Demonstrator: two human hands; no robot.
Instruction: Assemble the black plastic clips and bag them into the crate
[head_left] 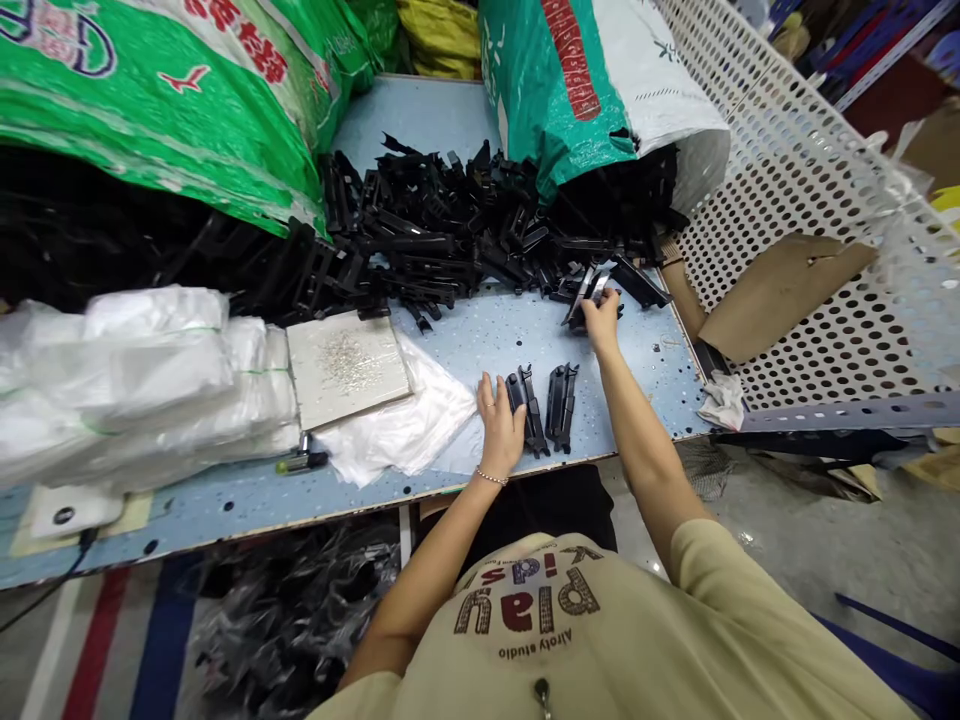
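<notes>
My left hand [501,428] rests on the blue table with its fingers apart, its thumb side against a pair of long black plastic parts [529,410]. A second pair of black parts [562,408] lies just to the right, roughly parallel to the first. Farther forward, the fingers of my right hand [602,322] close on a black plastic part [580,303] at the near edge of the heap. Loose black plastic parts [450,225] make up that heap across the back of the table. How many pieces my right hand grips, I cannot tell.
Green woven sack [165,120] at back left; teal and white sack [570,90] at back right. Clear plastic bags [150,370] are stacked on the left near a square board [349,365] and a green-tipped tool [300,462]. A perforated white panel [795,200] borders the right side.
</notes>
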